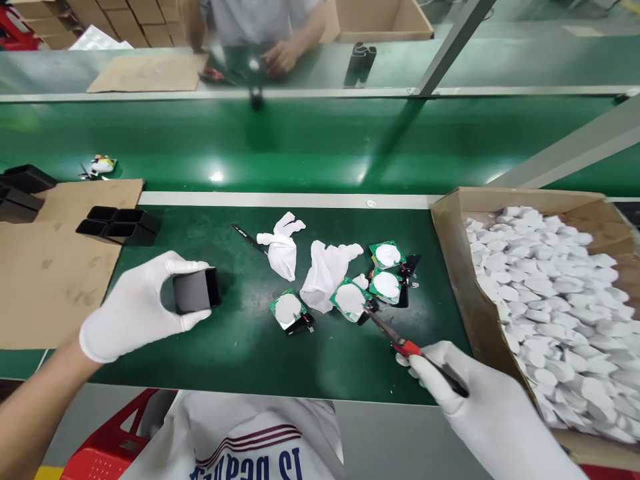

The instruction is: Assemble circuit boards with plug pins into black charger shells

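Note:
My left hand, in a white glove, grips a black square housing between thumb and fingers, its open end facing right. My right hand, also gloved, is closed round red-handled long-nose pliers. Their tip meets the lower right edge of a green circuit board bearing a white round pad; whether the jaws pinch it I cannot tell. Similar padded boards lie nearby: one to the left and two at upper right, an upper board and a lower board.
Crumpled white cloths and a black pen-like tool lie mid-table. At right stands a carton full of white pads. Black housings rest on cardboard at left. Beyond the green belt, a person works.

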Demonstrator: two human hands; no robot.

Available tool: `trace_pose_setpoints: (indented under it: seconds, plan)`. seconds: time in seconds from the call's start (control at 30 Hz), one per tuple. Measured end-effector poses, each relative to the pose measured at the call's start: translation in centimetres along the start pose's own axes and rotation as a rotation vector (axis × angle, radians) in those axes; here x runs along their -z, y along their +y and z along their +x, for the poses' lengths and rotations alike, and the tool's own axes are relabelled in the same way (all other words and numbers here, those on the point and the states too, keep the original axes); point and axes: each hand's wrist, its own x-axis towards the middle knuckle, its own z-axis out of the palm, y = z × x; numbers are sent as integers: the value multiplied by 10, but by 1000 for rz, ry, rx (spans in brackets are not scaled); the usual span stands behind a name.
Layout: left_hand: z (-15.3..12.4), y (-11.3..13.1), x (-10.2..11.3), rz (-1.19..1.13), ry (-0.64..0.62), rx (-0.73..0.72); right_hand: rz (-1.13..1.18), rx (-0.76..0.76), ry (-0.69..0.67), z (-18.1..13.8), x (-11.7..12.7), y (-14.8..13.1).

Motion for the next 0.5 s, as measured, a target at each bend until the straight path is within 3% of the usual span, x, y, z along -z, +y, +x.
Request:
trace_pose_setpoints:
  seconds: [0.1,0.23,0.5]
  plan:
    - [-7,-3,-31,-139,29,50,-214,83,5,-5,-14,-12]
    - [-6,-1,-60,-212,57,62,-283,-32,-95,-5,-14,-25]
    - [-7,-11,-66,-300,23,46,-206,-267,-307,2,4,-49]
